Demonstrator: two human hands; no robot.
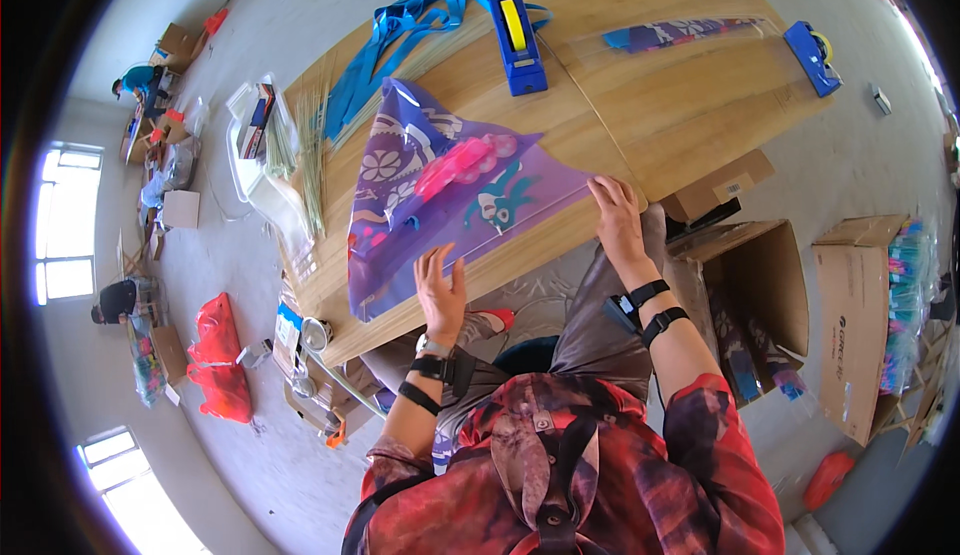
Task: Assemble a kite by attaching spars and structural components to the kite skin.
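A purple, see-through triangular kite sheet [400,220] with white flowers, a pink patch and a teal figure is spread over the near edge of the wooden table. A thin pale rod [520,237] runs along its near side. My left hand [440,290] is by the sheet's near edge, thumb and fingers apart, with nothing seen in it. At the right corner of the sheet, my right hand [622,225] rests with its fingers stretched out over the edge and the rod's end. Its fingertips appear to touch the sheet.
Blue ribbons [372,55] and thin sticks [312,155] lie on the table [690,105]. Two blue tape dispensers [522,73] [812,60] and a folded printed sheet [680,33] are farther back. Open cardboard boxes [770,255] stand at the right. A red bag [217,360] sits on the floor, left.
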